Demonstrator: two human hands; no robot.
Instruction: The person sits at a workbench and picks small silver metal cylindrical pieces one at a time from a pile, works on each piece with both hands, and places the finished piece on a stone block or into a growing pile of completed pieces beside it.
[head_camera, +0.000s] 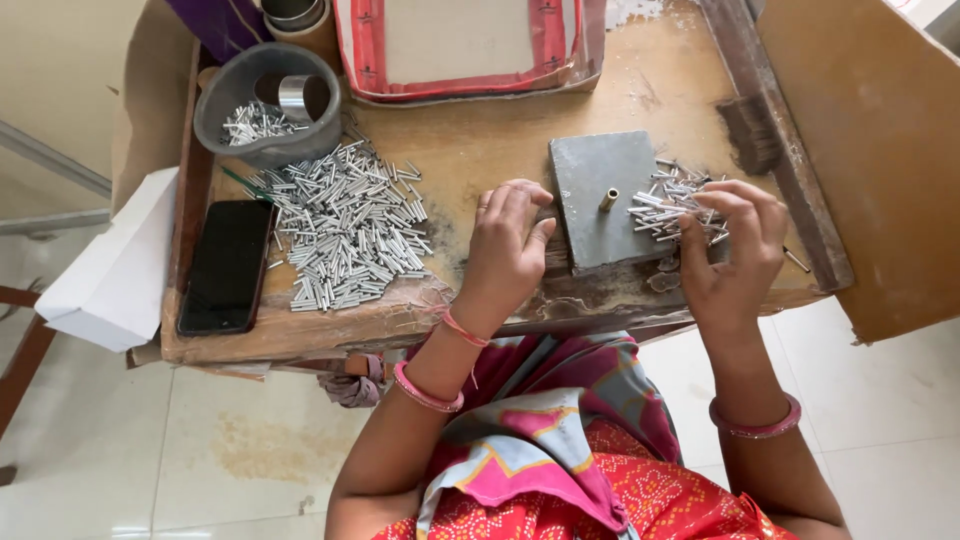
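Nearest, a lap in red and pink patterned cloth (580, 470) fills the bottom edge, with pink bangles on both wrists. Just beyond, the left hand (505, 245) rests at the front edge of a worn wooden work board (480, 140), fingers curled loosely inward beside a grey metal block (600, 195) — whether anything small sits between those fingers cannot be told. The right hand (735, 245) is on the other side of the block, its fingertips pinched over a small heap of short silver metal tubes (672, 205) that lies partly on the block's right edge; it looks to be gripping one or two of them. A brass pin (608, 199) stands upright near the block's middle. Further left on the board a much larger pile of the same silver tubes (345, 225) spreads out, and a black phone (225, 265) lies flat beside it, with a white box (110, 270) just off the board's edge. Farther back sits a grey bowl (265, 105) holding more tubes and a shiny metal ring — and a red-bordered tray (465, 45) at the far edge.
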